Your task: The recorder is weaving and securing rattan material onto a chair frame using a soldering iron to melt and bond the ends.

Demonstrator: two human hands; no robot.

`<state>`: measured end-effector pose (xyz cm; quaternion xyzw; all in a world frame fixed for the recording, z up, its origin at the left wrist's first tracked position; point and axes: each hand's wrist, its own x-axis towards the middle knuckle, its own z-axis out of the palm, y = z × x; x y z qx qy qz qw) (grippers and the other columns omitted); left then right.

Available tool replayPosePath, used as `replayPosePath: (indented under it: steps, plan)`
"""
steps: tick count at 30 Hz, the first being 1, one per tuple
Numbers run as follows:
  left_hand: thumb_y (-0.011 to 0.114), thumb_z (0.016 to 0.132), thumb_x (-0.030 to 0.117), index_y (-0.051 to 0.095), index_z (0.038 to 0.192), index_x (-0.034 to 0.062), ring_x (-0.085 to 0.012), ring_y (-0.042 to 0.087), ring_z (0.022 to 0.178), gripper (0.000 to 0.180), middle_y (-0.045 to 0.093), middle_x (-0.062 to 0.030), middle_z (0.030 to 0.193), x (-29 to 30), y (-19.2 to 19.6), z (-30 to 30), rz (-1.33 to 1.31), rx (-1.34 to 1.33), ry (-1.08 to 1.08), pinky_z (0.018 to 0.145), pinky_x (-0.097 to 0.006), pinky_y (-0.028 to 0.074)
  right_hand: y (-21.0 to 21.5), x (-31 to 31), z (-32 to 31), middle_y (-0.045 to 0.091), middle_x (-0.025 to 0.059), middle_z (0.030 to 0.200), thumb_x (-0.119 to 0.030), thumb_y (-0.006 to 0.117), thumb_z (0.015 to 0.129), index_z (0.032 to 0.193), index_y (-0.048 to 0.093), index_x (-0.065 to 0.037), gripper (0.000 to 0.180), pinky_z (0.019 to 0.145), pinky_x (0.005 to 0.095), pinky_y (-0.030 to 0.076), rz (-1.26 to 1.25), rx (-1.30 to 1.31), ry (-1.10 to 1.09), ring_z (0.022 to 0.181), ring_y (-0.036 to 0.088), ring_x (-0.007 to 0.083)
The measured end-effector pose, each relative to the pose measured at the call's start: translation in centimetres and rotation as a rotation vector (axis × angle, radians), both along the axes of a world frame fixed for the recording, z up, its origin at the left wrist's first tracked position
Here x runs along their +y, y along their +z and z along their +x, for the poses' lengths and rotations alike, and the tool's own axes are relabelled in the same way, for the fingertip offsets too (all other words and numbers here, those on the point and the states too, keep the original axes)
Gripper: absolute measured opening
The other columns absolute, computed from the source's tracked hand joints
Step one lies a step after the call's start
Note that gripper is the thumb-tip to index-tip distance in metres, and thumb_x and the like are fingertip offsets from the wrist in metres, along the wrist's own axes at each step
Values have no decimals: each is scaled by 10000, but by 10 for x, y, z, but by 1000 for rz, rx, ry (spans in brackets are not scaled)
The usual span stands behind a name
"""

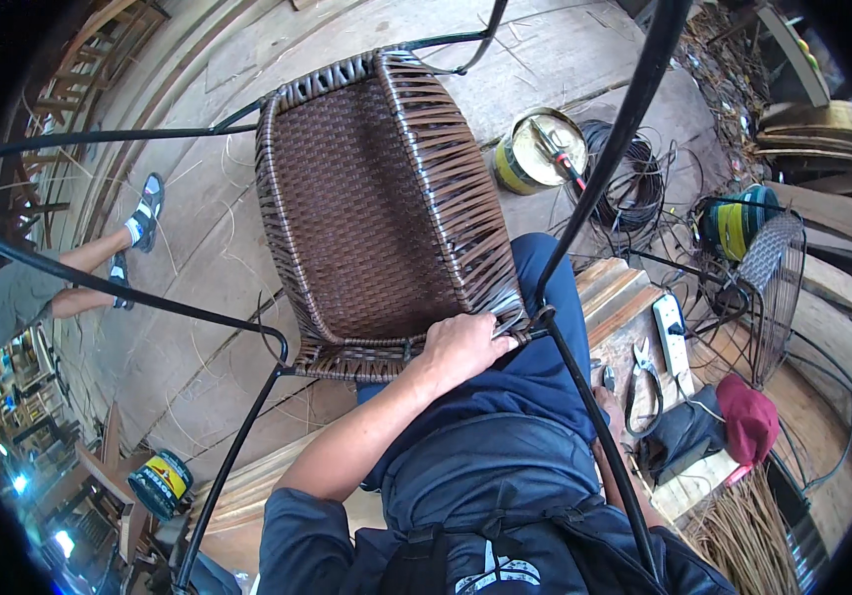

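Note:
A brown woven wicker chair seat (371, 208) on a black metal frame (599, 159) lies tipped across my lap. My left hand (460, 347) is closed on the seat's woven near edge, right where a black leg meets the frame. My right hand (606, 402) is mostly hidden behind that leg, low beside my thigh and close to the wooden bench (614, 297). I cannot make out its fingers or whether it holds anything.
On the bench lie pliers (644, 382), a white power strip (671, 332), a dark pouch and a maroon cap (748, 421). A yellow tin with a tool (542, 149), a coil of black cord (629, 188) and a wire frame (773, 288) stand beyond. Another person's sandalled legs (99, 268) are at left.

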<state>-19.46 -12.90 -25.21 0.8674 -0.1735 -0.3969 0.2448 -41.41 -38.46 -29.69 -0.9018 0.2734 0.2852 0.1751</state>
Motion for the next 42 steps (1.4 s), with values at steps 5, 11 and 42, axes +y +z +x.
replayPosePath:
  steps: [5, 11, 42]
  plan:
    - [616, 806, 380, 663, 854, 5, -318, 662, 738, 380, 672, -184, 790, 7, -22, 11, -122, 533, 182, 699, -416, 508, 6, -1, 7, 600, 213, 867, -276, 562, 810, 839, 555, -12, 266, 742, 425, 446, 128, 109, -193, 874, 592, 370]
    - [564, 784, 298, 678, 851, 58, -345, 666, 758, 274, 668, -172, 744, 0, -17, -1, -73, 278, 189, 723, -435, 514, 12, -15, 3, 537, 226, 787, -182, 551, 848, 900, 530, 35, 224, 706, 411, 429, 164, 32, -130, 749, 523, 362]
    - [481, 974, 356, 627, 887, 30, -65, 501, 571, 367, 603, -23, 753, 40, -28, -19, -684, 607, 489, 534, -208, 424, 145, -21, 159, 519, 55, 631, -372, 608, 865, 824, 573, -2, 374, 556, 342, 407, 400, 157, 158, 599, 512, 170]
